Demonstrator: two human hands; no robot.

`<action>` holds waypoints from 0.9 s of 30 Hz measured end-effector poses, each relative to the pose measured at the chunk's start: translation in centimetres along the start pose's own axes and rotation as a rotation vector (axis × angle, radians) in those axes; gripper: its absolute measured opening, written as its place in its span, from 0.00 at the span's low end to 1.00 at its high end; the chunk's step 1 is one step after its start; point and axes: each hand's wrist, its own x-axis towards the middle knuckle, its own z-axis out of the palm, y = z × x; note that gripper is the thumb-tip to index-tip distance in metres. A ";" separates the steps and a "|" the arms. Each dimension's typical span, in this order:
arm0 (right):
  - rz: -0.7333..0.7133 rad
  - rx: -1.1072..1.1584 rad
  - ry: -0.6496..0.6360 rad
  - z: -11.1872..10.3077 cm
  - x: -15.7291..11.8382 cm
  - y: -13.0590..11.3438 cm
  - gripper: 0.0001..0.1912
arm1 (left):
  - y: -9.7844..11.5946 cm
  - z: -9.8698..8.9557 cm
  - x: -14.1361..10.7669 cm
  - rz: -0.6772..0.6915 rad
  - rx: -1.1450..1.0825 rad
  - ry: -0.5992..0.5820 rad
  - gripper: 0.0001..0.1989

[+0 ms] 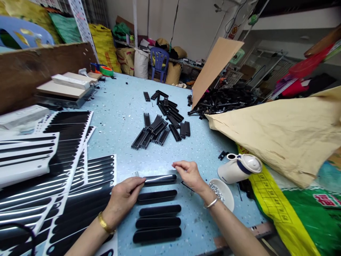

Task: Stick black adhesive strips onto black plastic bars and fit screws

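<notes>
Near the desk's front edge, my left hand [125,197] and right hand [189,174] pinch the ends of a glossy black strip [160,179]. Misaligned, it could crease or smudge. Beyond it, the loose black parts [160,122] could catch my sleeve.

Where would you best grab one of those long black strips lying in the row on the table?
Probably at a rounded end, as the hands do now: the left hand and right hand each pinch one end of the top black strip. The strips lie flat, close together in a row, so the long sides offer little room; the ends are free, reached from left or right.
</notes>
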 end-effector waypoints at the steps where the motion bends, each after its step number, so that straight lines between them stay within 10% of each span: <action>1: 0.018 -0.015 0.038 -0.4 0.1 0.4 0.14 | 0.1 -0.1 0.0 -0.002 0.000 -0.003 0.10; 8: 0.028 -0.169 0.010 -0.4 -1.0 1.3 0.11 | 0.7 -0.5 0.8 0.105 0.110 0.048 0.13; 18: -0.199 -0.423 -0.095 1.2 -4.1 -2.0 0.12 | 3.0 -0.3 1.1 0.271 0.264 -0.434 0.19; 27: -0.419 -0.382 0.225 5.1 -9.1 -3.2 0.17 | 4.9 0.9 -4.4 0.451 0.493 -0.180 0.35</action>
